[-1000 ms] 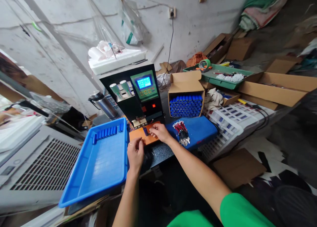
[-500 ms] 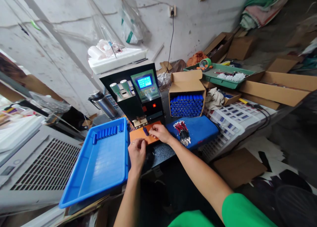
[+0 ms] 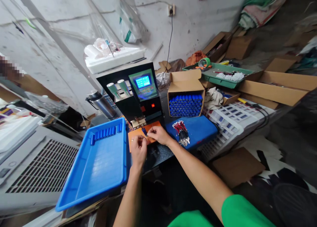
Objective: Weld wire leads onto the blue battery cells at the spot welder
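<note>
A blue cylindrical battery cell (image 3: 144, 131) stands tilted on the orange board (image 3: 156, 124), just under the electrodes (image 3: 139, 120) of a black spot welder (image 3: 119, 109). My right hand (image 3: 159, 134) is closed, its fingertips pinched at the cell's right side. Nearer to me, my left hand (image 3: 139, 149) is closed, thumb and fingers together at the board's front edge. Whatever lies between the left fingertips is too small to make out. To the right, a bundle of red and black wire leads (image 3: 182, 133) rests on a blue pad (image 3: 203, 128).
A blue tray (image 3: 99, 180) on the left holds several blue cells along its far side. Behind the pad stands a cardboard box (image 3: 185, 85) packed with cells. A steel flask (image 3: 102, 105) is beside the welder. Further right are a green tray (image 3: 218, 78) and white plastic crates (image 3: 223, 121).
My left fingers have come up closer to the cell and board. My right hand stays at the cell. The whole view has shifted slightly.
</note>
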Available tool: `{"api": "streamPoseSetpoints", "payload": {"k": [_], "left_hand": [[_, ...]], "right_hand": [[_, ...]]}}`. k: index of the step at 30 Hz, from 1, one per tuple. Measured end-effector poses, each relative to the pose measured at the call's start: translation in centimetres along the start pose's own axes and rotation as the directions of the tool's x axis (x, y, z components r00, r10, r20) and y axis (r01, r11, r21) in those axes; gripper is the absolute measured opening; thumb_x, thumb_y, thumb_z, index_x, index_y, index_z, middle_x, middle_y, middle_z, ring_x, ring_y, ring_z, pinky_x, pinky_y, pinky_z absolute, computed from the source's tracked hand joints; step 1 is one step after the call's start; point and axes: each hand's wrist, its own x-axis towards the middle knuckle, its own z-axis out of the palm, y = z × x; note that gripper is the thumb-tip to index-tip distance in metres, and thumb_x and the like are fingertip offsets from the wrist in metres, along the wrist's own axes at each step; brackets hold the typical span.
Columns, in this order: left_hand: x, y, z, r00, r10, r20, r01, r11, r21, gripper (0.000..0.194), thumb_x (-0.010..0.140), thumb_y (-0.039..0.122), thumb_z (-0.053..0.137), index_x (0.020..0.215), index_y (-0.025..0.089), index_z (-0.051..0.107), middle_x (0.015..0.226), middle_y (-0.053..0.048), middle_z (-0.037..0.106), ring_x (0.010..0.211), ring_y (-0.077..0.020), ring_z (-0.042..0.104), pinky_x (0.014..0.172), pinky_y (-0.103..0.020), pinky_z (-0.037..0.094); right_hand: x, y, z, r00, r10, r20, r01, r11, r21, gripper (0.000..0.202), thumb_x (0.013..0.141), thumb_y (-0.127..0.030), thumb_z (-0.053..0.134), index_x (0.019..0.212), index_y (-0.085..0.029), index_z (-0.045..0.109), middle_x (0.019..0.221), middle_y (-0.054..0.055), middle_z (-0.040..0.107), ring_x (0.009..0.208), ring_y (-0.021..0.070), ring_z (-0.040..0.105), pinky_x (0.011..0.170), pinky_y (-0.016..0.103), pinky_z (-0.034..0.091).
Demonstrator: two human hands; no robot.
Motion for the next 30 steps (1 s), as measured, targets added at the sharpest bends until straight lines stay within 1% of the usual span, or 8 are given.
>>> {"api": "streamPoseSetpoints", "payload": {"k": [3,6,9,16,20,24,27,30], "left_hand": [[-0.2,-0.5,-0.1,0.990,0.144,-0.005,-0.143,0.987,0.077,0.017,0.086,0.029,0.057,0.099,0.020,0.064,0.113,-0.010,0.061,0.108,-0.0226,0.061,0.090,-0.036,0.052],[0.2,-1.2,0.2,0.968,0.202,0.151,-0.218,0.971,0.100,0.034,0.088,0.026,0.057,0.121,0.022,0.063,0.131,-0.012,0.057,0.126,-0.0259,0.054,0.103,-0.043,0.048],[0.7,-1.8,0.6,0.956,0.180,0.233,-0.207,0.974,0.094,0.041,0.088,0.025,0.056,0.129,0.022,0.059,0.122,-0.012,0.063,0.110,-0.0240,0.062,0.094,-0.041,0.052],[0.3,-1.5,0.5,0.971,0.047,0.233,-0.038,0.998,-0.044,0.049,0.087,0.035,0.060,0.133,0.020,0.053,0.089,-0.003,0.063,0.078,-0.0155,0.062,0.074,-0.030,0.051],[0.1,-0.3,0.1,0.986,-0.032,0.163,0.050,0.993,-0.103,0.044,0.091,0.043,0.053,0.128,0.019,0.052,0.084,-0.001,0.059,0.069,-0.0131,0.058,0.067,-0.027,0.048],[0.5,0.6,0.3,0.987,-0.160,0.022,0.161,0.958,-0.236,0.040,0.096,0.048,0.039,0.117,0.017,0.055,0.074,0.001,0.057,0.057,-0.0110,0.053,0.056,-0.024,0.045],[1.2,0.9,0.6,0.967,-0.248,-0.055,0.223,0.933,-0.282,0.038,0.090,0.048,0.052,0.109,0.016,0.057,0.066,0.003,0.055,0.051,-0.0098,0.048,0.050,-0.022,0.041],[1.8,0.8,0.4,0.957,-0.290,-0.022,0.273,0.922,-0.276,0.040,0.082,0.047,0.062,0.107,0.015,0.062,0.061,0.005,0.053,0.048,-0.0093,0.046,0.048,-0.022,0.039]], "right_hand": [[0.1,-0.2,-0.1,0.997,0.054,-0.047,-0.048,0.991,0.123,0.018,0.070,-0.034,0.068,0.068,-0.017,0.063,0.057,-0.002,0.059,0.049,0.0097,0.047,0.047,0.021,0.036],[0.3,-0.3,-0.2,0.988,0.096,-0.118,-0.070,0.975,0.212,0.020,0.067,-0.036,0.069,0.068,-0.017,0.061,0.059,-0.001,0.060,0.048,0.0092,0.047,0.044,0.020,0.034],[0.5,-0.3,-0.1,0.977,0.122,-0.175,-0.071,0.960,0.271,0.025,0.068,-0.040,0.070,0.069,-0.017,0.061,0.058,-0.002,0.059,0.046,0.0085,0.046,0.042,0.019,0.033],[0.8,-0.4,0.0,0.964,0.157,-0.213,-0.096,0.958,0.271,0.027,0.067,-0.041,0.072,0.067,-0.017,0.060,0.058,-0.002,0.057,0.046,0.0080,0.046,0.041,0.019,0.036],[0.8,-0.4,0.0,0.961,0.163,-0.223,-0.102,0.960,0.262,0.026,0.068,-0.040,0.072,0.070,-0.017,0.062,0.058,-0.002,0.058,0.047,0.0084,0.047,0.041,0.019,0.036],[0.9,-0.5,0.1,0.963,0.160,-0.215,-0.102,0.961,0.258,0.026,0.068,-0.041,0.071,0.067,-0.017,0.059,0.058,-0.003,0.057,0.046,0.0076,0.045,0.041,0.019,0.034],[0.9,-0.5,0.2,0.966,0.148,-0.211,-0.091,0.962,0.259,0.026,0.068,-0.040,0.070,0.065,-0.017,0.057,0.058,-0.003,0.056,0.045,0.0068,0.044,0.041,0.018,0.033],[0.9,-0.3,0.2,0.967,0.142,-0.212,-0.085,0.963,0.255,0.024,0.069,-0.038,0.068,0.066,-0.017,0.058,0.056,-0.004,0.054,0.045,0.0071,0.044,0.041,0.018,0.033]]}}
